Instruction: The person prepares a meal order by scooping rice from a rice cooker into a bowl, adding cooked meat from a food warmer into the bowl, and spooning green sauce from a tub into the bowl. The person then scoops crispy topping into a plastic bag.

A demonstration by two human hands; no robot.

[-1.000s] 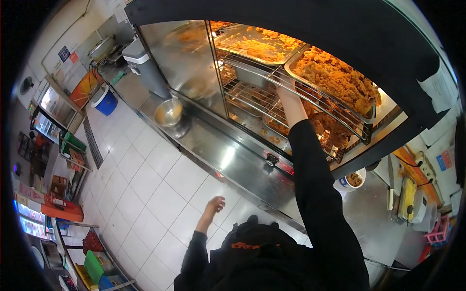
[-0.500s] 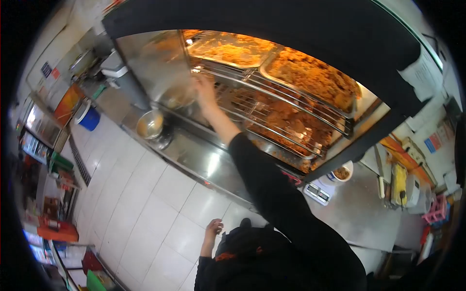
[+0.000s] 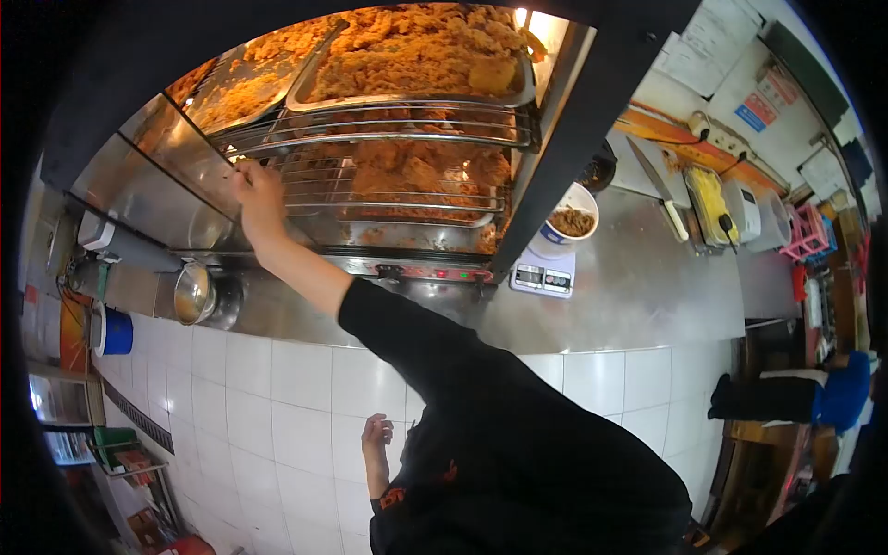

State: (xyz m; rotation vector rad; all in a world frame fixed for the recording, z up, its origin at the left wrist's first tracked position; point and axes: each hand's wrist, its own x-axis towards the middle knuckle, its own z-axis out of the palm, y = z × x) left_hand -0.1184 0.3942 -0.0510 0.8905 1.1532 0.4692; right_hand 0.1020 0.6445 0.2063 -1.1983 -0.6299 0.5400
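Observation:
My right hand (image 3: 262, 199) reaches across to the left side of a heated display cabinet. Its fingers are bent around the edge of a sliding glass door (image 3: 199, 157). Right of the hand, wire racks (image 3: 314, 139) span the cabinet. A metal tray of golden fried food (image 3: 416, 55) rests on the upper rack, with a second tray (image 3: 245, 88) to its left. Browned fried pieces (image 3: 407, 171) lie in a tray lower down. My left hand (image 3: 377, 435) hangs low by my body above the tiled floor, fingers loosely bent, holding nothing.
On the steel counter (image 3: 647, 287) stand a metal bowl (image 3: 194, 294), a scale (image 3: 544, 273), and a white tub of brown food (image 3: 571, 217). A knife (image 3: 661, 190) lies behind them. A person in blue (image 3: 842, 393) is at far right. A blue bucket (image 3: 116, 331) stands left.
My view has turned, so the cabinet and counter appear level and more of the right side shows. My right hand stays at the door's edge; my left still hangs low.

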